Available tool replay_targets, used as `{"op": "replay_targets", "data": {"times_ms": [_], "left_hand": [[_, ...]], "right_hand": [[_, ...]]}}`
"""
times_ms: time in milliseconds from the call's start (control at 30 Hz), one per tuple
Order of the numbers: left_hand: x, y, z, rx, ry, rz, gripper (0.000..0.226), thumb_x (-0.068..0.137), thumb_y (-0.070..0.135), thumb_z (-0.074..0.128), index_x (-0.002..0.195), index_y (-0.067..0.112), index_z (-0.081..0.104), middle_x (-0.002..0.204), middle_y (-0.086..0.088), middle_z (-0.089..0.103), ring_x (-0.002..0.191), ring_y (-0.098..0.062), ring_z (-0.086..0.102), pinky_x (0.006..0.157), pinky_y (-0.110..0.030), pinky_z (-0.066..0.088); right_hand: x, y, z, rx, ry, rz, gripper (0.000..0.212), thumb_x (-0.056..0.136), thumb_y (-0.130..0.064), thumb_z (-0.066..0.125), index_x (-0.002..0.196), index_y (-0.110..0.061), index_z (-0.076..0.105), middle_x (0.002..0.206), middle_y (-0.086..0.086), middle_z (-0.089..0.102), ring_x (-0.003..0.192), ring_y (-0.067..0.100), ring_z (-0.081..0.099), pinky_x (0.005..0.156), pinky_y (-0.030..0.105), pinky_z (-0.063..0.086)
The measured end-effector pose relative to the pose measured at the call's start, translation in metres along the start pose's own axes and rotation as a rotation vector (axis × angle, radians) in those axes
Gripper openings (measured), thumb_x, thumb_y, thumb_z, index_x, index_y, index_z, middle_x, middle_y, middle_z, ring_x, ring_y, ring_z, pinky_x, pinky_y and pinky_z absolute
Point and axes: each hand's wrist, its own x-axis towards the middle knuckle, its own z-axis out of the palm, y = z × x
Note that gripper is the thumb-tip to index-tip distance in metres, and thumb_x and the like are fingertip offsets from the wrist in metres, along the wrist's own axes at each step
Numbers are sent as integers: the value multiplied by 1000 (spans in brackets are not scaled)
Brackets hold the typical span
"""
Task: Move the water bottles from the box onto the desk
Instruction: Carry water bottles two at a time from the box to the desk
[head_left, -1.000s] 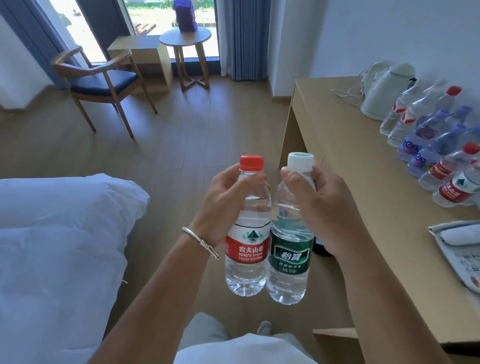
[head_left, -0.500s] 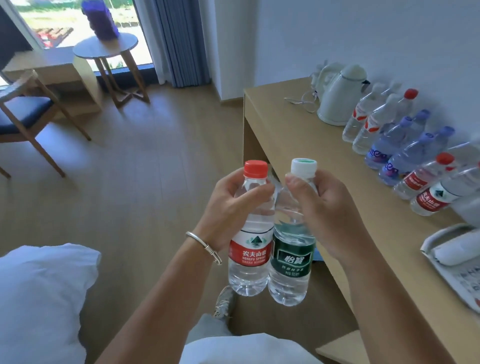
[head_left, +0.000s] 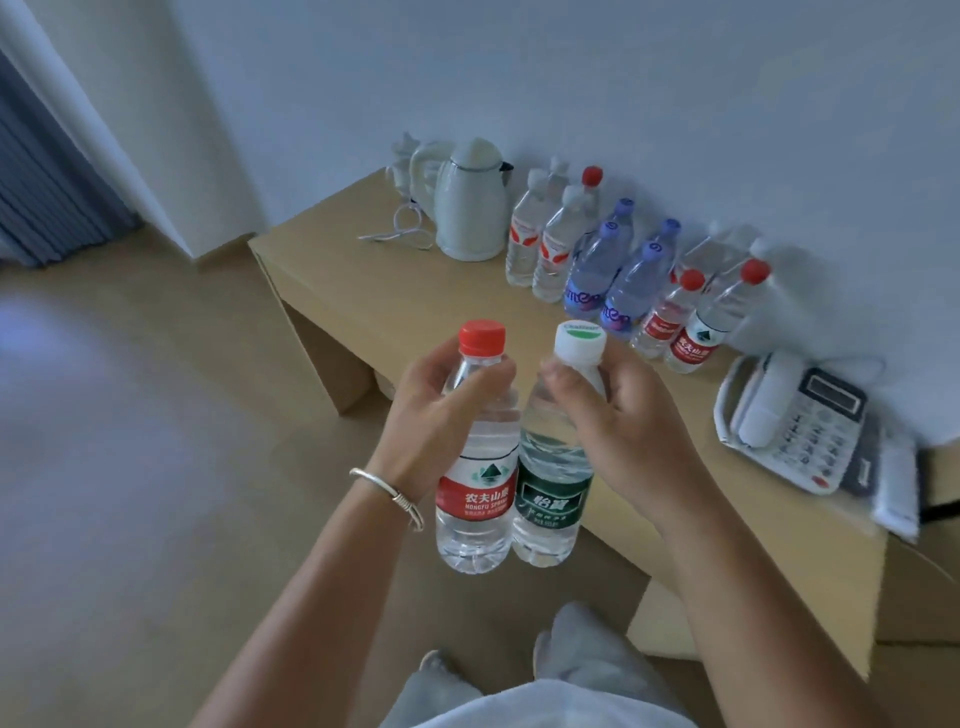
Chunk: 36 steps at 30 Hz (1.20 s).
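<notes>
The left hand (head_left: 436, 415) grips a red-capped bottle (head_left: 475, 467) by its upper body; the right hand (head_left: 623, 431) grips a green-labelled bottle (head_left: 553, 478) near the neck. Both bottles are upright, touching side by side, in the air at the desk (head_left: 395, 296) front edge. Farther back, a phone (head_left: 795, 421), a cluster of bottles (head_left: 613, 265) and a kettle (head_left: 470, 208) stand along the wall.

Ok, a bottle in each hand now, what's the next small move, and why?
Probably carry both forward over the desk and set them down in the bare patch in front of the row of bottles. The left hand holds the red-label bottle, the right hand the green-label bottle, both upright and in the air.
</notes>
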Motion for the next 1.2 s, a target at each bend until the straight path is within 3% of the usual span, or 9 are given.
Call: {"op": "replay_targets", "data": {"times_ms": [233, 433, 567, 667, 767, 867, 1000, 1133, 1200], "left_hand": [[72, -10, 48, -12, -165, -39, 13, 82, 23, 66, 86, 10, 66, 73, -2, 66, 70, -19, 68, 66, -29, 57], [133, -25, 93, 106, -247, -13, 9, 83, 26, 66, 82, 31, 73, 77, 6, 71, 79, -15, 72, 74, -32, 58], [174, -35, 101, 221, -260, 28, 12, 84, 35, 70, 94, 31, 74, 93, 3, 74, 95, -21, 70, 92, -51, 55], [202, -39, 99, 291, -224, 28, 16, 83, 38, 70, 96, 31, 74, 96, 1, 75, 98, -23, 70, 94, -52, 53], [227, -41, 91, 324, -198, 25, 8, 85, 29, 70, 92, 27, 73, 90, -1, 74, 89, -18, 69, 89, -46, 56], [249, -41, 78, 374, -208, 63, 12, 86, 27, 67, 97, 26, 72, 96, 4, 73, 94, -10, 66, 89, -40, 54], [279, -41, 54, 467, -202, 59, 14, 83, 38, 67, 94, 45, 70, 97, 17, 72, 99, -10, 66, 96, -43, 51], [322, -48, 18, 541, -259, 44, 11, 91, 26, 69, 96, 35, 69, 98, 7, 72, 96, -13, 62, 93, -38, 48], [349, -54, -1, 595, -315, 45, 10, 91, 26, 69, 101, 27, 71, 100, 2, 73, 97, -17, 62, 89, -29, 47]], "right_hand": [[31, 34, -39, -4, 174, 62, 17, 89, -48, 60, 88, -31, 56, 77, -16, 59, 76, 5, 57, 68, 23, 41], [74, 73, -75, -5, 257, 70, 29, 86, -50, 60, 100, -25, 62, 91, -7, 68, 86, 9, 64, 75, 28, 50], [108, 89, -86, 1, 285, 82, 22, 84, -50, 62, 94, -32, 60, 85, -11, 66, 81, 1, 61, 67, 13, 44], [137, 98, -88, -2, 272, 74, 15, 83, -49, 62, 86, -36, 56, 78, -24, 62, 73, -5, 59, 62, 8, 40], [162, 106, -84, 3, 232, 72, 17, 86, -46, 67, 91, -32, 58, 78, -16, 64, 74, -4, 60, 61, 8, 40], [187, 111, -73, 5, 211, 63, 20, 89, -41, 69, 97, -25, 61, 80, -14, 64, 76, -5, 60, 62, 7, 40], [216, 109, -51, -3, 191, 71, 18, 89, -41, 67, 99, -28, 61, 81, -17, 65, 80, -8, 61, 64, 6, 41], [255, 116, -22, -40, 203, 126, 15, 90, -40, 67, 98, -28, 63, 83, -14, 67, 82, -3, 63, 65, 8, 42], [275, 123, -3, -98, 238, 148, 24, 89, -47, 66, 101, -27, 64, 95, -11, 67, 93, 3, 63, 76, 19, 48]]}}
